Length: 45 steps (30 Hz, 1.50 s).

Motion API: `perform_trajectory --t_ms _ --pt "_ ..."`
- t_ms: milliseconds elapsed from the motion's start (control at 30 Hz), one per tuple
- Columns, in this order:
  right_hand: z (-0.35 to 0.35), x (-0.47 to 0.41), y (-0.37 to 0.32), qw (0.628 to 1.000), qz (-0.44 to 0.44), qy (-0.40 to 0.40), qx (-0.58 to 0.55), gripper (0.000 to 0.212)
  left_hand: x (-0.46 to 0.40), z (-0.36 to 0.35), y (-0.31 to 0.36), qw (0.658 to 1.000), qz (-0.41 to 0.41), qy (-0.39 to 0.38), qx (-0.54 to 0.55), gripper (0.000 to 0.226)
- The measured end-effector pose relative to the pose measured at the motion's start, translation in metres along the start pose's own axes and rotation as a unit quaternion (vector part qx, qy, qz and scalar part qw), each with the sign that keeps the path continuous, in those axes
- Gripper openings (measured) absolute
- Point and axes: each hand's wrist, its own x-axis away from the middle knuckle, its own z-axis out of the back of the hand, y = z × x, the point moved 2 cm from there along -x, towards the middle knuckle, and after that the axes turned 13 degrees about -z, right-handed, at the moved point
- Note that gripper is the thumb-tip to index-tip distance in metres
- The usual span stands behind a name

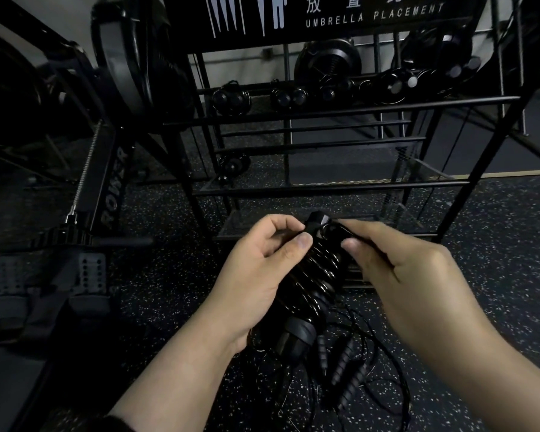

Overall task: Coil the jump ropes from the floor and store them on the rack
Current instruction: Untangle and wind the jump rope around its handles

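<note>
A black jump rope point(317, 275) lies between my hands, its thin cord wound in several turns round the two handles. My left hand point(259, 266) grips the bundle from the left, thumb and fingers curled round the upper end. My right hand point(396, 263) pinches the cord near the top of the handles. On the speckled floor below, more jump ropes point(353, 375) lie loose with ribbed handles and tangled cord. The black metal rack point(340, 104) stands just ahead, with several coiled ropes point(289, 96) on its upper shelf.
A rowing machine point(106, 182) stands to the left of the rack, its foot plates near my left forearm. One coiled rope point(233, 163) sits on a lower rack shelf. A sign reading "UMBRELLA PLACEMENT" point(371, 17) tops the rack. Dark speckled rubber floor point(496, 244) surrounds everything.
</note>
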Motion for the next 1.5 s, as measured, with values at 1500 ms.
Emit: perform_trajectory --t_ms 1500 --pt "0.006 -0.006 -0.001 0.990 -0.004 -0.075 0.122 0.056 -0.004 0.003 -0.004 0.997 0.063 -0.017 0.052 0.015"
